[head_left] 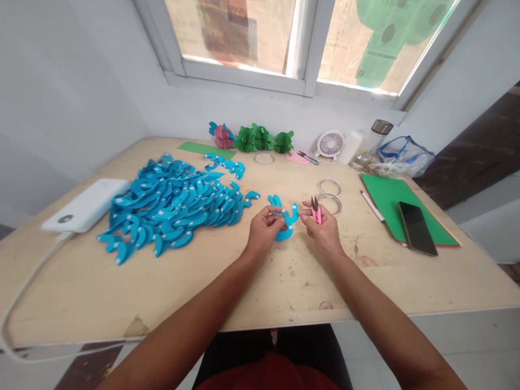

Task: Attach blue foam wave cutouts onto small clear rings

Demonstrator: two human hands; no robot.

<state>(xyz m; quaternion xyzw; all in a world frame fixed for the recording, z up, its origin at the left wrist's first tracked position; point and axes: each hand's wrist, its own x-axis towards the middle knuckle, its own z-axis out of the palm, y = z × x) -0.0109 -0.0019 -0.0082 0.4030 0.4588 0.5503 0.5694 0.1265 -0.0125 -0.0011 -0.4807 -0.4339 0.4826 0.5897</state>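
My left hand (263, 228) pinches a blue paper cut-out (285, 222) just above the wooden table (203, 287). My right hand (323, 230) is closed round small pink snips (316, 209), their blades pointing up, and its fingertips also touch the cut-out's right edge. A large pile of the same blue cut-outs (174, 203), each with a small white tab, lies to the left of my hands.
A white power bank (85, 205) with a cable lies at the left. Metal rings (330, 195) sit behind my hands. A green sheet (406, 214) with a black phone (417, 227) is at the right. Paper decorations (254, 138), a small fan (330, 144), a bottle and a clear pouch line the wall.
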